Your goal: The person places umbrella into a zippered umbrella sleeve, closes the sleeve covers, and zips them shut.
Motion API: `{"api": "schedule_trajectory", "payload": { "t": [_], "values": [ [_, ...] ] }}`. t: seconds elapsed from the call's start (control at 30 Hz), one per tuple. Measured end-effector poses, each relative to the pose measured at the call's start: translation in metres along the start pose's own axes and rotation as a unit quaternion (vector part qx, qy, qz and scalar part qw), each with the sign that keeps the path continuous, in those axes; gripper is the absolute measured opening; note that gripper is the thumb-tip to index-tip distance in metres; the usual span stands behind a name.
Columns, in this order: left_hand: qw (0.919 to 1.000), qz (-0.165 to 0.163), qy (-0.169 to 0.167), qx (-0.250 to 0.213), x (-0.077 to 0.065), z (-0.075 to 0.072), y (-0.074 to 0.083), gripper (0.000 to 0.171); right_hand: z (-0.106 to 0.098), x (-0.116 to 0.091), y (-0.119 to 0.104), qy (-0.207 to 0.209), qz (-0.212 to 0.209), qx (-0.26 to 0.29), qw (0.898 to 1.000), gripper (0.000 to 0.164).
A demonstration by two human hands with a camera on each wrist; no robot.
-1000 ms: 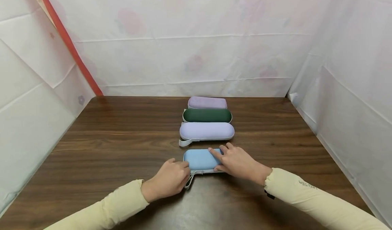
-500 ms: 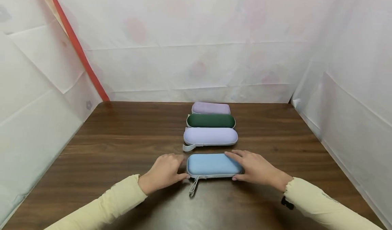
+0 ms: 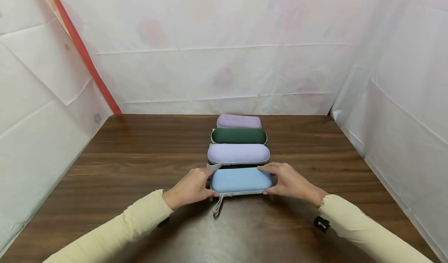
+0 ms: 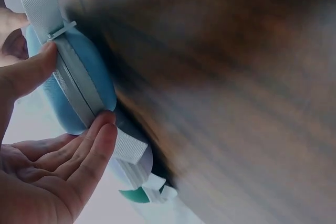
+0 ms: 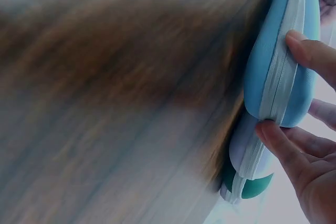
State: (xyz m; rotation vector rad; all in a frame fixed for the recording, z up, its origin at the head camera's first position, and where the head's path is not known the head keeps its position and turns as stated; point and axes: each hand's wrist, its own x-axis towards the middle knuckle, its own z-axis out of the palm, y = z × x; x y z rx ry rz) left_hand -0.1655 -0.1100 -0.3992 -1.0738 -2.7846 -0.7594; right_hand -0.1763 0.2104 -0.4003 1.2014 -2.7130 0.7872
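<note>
A light blue zip-up glasses case lies flat side up on the table, its long side facing me. Round its left end is my left hand, thumb at the front zip band and fingers at the far side. My right hand grips the right end in the same way. In the left wrist view the thumb presses beside the zip pull on the case. A grey wrist loop hangs from the front left corner. Close behind lies a lavender case with a grey strap.
Behind the lavender case, a dark green case and a mauve case continue the row towards the back edge. White sheeting stands along the back and both sides of the brown wooden table.
Both hands have shifted to the ends of the blue case, the right one sliding off its top. The blue case has moved away from me, narrowing the gap to the lavender case.
</note>
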Motion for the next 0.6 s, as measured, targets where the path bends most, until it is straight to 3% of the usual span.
{"api": "schedule_trajectory", "payload": {
  "t": [0.43,0.6],
  "values": [
    [0.9995,-0.028,-0.003,-0.011,0.0068,-0.0011,-0.0033,0.055,0.0095,0.0036,0.0043,0.034,0.029,0.020,0.999,0.065],
    [0.9981,-0.019,0.020,0.056,0.0051,-0.0035,-0.0057,0.065,0.0034,0.0037,0.0022,0.022,0.057,0.023,0.998,0.063]
  ]
}}
